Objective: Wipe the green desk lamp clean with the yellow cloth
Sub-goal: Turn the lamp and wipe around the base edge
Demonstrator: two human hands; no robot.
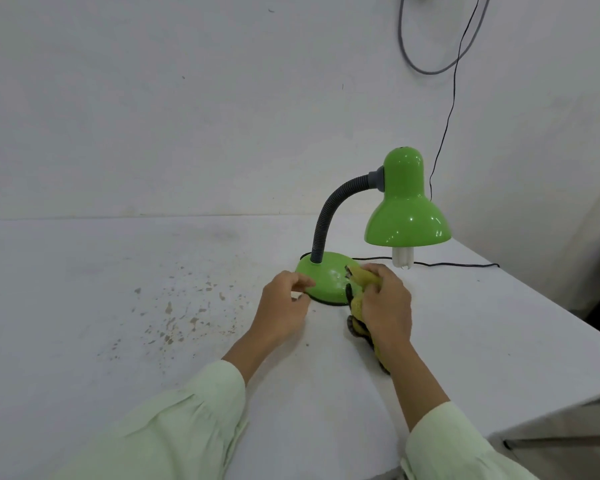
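Risk 1: the green desk lamp is top-heavy, its shade leaning out to the right on the flexible neck. A hard sideways wipe at the base could likely slide or tip it; the bare bulb hangs just above the counter and would strike first.

Risk 2: the black cord trails right along the counter and up the wall. A drag of the yellow cloth could snag it.

Risk 3: white specks on the base may smear rather than lift.

Position: lamp stands right of centre, base directly ahead of both hands. Right hand is closed around the bunched cloth, pressing its front end on the right side of the base; the rest trails underneath onto the counter. Left hand holds nothing, fingers loosely curled, fingertips at the base's left edge; contact cannot be confirmed.
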